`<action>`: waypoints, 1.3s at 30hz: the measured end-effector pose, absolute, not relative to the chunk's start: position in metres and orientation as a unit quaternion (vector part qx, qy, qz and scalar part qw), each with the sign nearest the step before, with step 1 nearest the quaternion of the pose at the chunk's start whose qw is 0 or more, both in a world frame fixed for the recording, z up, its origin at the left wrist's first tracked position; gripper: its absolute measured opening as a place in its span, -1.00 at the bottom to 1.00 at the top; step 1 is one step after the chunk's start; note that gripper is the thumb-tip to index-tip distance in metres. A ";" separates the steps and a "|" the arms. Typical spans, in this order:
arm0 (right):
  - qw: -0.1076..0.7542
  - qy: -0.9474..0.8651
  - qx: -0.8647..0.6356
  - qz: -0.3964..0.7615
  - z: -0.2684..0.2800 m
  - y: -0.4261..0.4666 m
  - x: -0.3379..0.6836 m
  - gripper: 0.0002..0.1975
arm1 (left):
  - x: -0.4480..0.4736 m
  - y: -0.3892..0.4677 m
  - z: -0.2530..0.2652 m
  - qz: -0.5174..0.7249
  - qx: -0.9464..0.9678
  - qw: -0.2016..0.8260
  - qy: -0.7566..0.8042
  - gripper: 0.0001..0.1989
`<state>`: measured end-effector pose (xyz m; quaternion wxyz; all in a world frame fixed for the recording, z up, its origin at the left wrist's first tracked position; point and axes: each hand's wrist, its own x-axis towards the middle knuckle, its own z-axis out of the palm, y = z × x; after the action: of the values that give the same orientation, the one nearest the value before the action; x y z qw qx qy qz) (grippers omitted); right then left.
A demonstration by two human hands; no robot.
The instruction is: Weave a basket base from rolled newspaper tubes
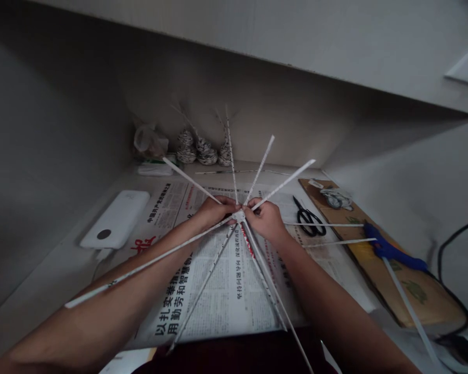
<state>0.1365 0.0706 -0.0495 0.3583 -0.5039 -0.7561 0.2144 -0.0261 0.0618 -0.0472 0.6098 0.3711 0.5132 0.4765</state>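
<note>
Close together over the newspaper, both my hands grip the small woven hub (239,216) of a rolled-paper weaving, from which several thin paper sticks spread like spokes. My left hand (218,212) pinches the hub's left side, fingers closed. On its right side my right hand (265,218) holds it with bent fingers and thumb. One long paper stick (152,262) crosses above my left forearm; another paper stick (265,165) points up and away. Parts of the fingertips hide behind the hub. Printed newspaper (206,280) lies beneath.
A white power bank (117,218) lies left. Black-handled scissors (310,221) and a blue glue gun (393,252) are right, the gun over cardboard (425,296). Along the back wall stand woven gourd shapes (206,150) and a plastic bag (150,141). A shelf (276,31) overhangs; a black cable (444,249) runs right.
</note>
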 end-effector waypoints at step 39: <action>0.332 -0.801 -0.425 0.261 -0.042 0.070 0.142 -0.85 | -0.064 0.069 -0.040 0.374 0.425 0.705 0.427 -0.53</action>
<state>0.1419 0.0703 -0.0418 0.3315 -0.4246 -0.8010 0.2613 -0.0640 0.0691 -0.0401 0.7047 0.4251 0.4274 0.3742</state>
